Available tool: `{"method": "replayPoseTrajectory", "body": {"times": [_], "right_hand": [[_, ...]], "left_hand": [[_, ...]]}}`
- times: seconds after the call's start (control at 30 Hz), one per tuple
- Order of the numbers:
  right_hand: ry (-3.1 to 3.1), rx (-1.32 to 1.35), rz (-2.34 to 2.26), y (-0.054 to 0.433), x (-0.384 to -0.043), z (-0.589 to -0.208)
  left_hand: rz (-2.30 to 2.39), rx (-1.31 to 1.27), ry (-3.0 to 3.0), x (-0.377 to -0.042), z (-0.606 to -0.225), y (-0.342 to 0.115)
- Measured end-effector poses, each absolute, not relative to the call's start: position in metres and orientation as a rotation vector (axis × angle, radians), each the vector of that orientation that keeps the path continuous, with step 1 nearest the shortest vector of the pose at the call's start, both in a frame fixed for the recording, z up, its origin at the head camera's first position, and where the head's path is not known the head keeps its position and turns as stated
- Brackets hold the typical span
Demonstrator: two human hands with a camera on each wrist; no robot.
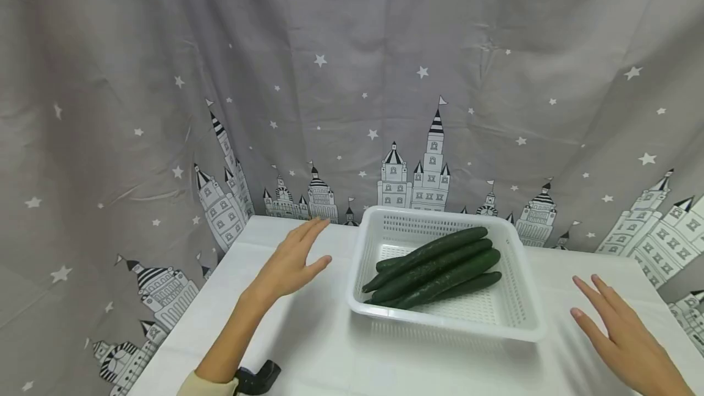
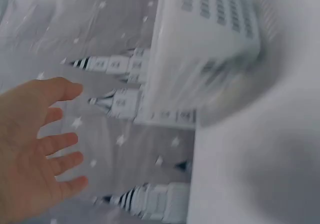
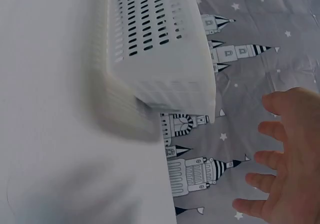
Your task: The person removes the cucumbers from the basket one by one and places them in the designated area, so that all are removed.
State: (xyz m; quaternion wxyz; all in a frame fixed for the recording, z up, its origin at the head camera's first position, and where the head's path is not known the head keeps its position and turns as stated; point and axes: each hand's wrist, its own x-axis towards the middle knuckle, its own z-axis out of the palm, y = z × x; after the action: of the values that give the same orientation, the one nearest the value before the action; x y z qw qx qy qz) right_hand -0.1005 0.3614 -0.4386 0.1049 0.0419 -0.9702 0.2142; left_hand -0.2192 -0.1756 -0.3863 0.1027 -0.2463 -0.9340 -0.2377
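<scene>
A white perforated plastic basket stands on the white table, and several long dark green cucumbers lie heaped inside it. To the basket's left, my left hand hovers over the table with its fingers extended and holds nothing. My right hand is on the other side, apart from the basket, its fingers spread and nothing in them. Both wrist views show the basket's side wall ahead of the hands. The left wrist view is blurred around the basket.
A grey curtain printed with stars and castles hangs behind and to the left of the white table. A black strap-like device sits at the left wrist by the light sleeve.
</scene>
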Motion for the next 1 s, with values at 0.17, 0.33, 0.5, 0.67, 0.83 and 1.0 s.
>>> {"method": "replayPoseTrajectory", "body": {"times": [0.17,0.33,0.5,0.67,0.83,1.0], "right_hand": [[-2.863,0.143,0.893,0.355,-0.104,-0.436],[-2.851,0.129,1.066,0.343,-0.115,-0.436],[-2.883,0.043,1.209,0.332,-0.126,-0.439],[-2.902,-0.007,1.3,0.323,-0.133,-0.444],[-2.876,-0.009,1.377,0.315,-0.137,-0.449],[-2.852,-0.022,1.426,0.311,-0.14,-0.452]], "left_hand": [[-0.931,-0.807,-2.733,-0.218,-0.396,-0.143],[-1.15,-0.906,-2.684,-0.222,-0.41,-0.102],[-1.256,-0.99,-2.66,-0.23,-0.421,-0.068],[-1.339,-0.995,-2.663,-0.242,-0.43,-0.042],[-1.377,-0.98,-2.672,-0.252,-0.438,-0.022],[-1.361,-0.987,-2.708,-0.259,-0.442,-0.007]]}}
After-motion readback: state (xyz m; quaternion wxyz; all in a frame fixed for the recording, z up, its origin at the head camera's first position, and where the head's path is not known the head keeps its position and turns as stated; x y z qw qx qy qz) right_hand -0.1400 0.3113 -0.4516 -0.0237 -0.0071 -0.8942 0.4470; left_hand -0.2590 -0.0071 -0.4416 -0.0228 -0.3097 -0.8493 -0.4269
